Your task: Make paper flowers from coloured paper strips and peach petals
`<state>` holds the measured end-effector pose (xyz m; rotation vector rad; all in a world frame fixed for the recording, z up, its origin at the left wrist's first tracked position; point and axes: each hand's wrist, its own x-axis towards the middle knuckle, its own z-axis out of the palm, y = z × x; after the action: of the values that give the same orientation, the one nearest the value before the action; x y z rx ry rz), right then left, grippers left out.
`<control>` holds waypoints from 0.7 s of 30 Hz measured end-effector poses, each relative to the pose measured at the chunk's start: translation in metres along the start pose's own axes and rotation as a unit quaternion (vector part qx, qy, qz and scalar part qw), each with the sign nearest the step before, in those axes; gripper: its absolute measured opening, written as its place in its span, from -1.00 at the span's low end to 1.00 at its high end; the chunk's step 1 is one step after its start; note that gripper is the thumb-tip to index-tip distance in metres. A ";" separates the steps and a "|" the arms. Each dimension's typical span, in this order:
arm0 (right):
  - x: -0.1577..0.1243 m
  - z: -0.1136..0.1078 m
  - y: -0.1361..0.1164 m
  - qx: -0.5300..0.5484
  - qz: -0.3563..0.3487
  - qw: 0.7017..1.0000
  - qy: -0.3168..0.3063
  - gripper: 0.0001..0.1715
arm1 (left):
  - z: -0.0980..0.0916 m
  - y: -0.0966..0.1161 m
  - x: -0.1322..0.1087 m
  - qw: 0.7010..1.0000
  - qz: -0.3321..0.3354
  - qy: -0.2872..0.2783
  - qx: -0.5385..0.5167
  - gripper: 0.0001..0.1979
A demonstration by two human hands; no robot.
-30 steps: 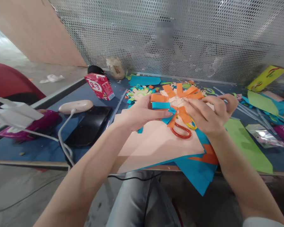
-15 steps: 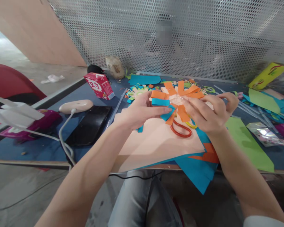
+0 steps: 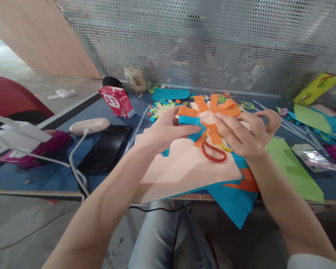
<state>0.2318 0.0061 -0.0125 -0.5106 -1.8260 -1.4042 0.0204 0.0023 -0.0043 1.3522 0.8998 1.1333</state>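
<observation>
Slightly leftward since a second ago, the lower petals of a paper flower (image 3: 207, 116) have shifted; both hands are nearly where they were. Left hand (image 3: 168, 129): thumb and fingers clamped on the flower's left edge, at its blue petals (image 3: 189, 120). Right hand (image 3: 246, 132): fingertips touching the pale centre; whether that grip is pinched together, I cannot tell. Round, with no clear long axis, the flower is held above the bench (image 3: 53, 183); its orange petals (image 3: 213, 102) point mostly away and right, some toward the wearer, the blue ones left and lower left. Both forearms reach inward from the lower corners, the right hand's outer fingers curled. Beneath lie a red scissors handle (image 3: 217, 160) and a pale pink sheet (image 3: 184, 164). Leftward is a black phone (image 3: 108, 149); behind stands a perforated metal screen (image 3: 145, 37).
</observation>
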 end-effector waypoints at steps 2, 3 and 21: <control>0.000 -0.001 0.000 0.007 0.014 0.999 -0.037 -0.83 | 0.000 0.000 0.000 1.000 -0.007 0.002 -0.002 -0.56; 0.000 -0.001 0.000 0.011 0.020 0.998 -0.053 -0.82 | 0.000 0.000 0.001 1.000 -0.010 0.001 -0.003 -0.56; -0.002 -0.001 -0.004 0.135 0.113 0.967 -0.183 -0.78 | -0.001 -0.003 0.004 0.997 -0.071 -0.030 -0.003 -0.51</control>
<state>0.2305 0.0041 -0.0160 -0.8475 -2.1298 -0.9328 0.0209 0.0067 -0.0068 1.2897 0.9328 0.9801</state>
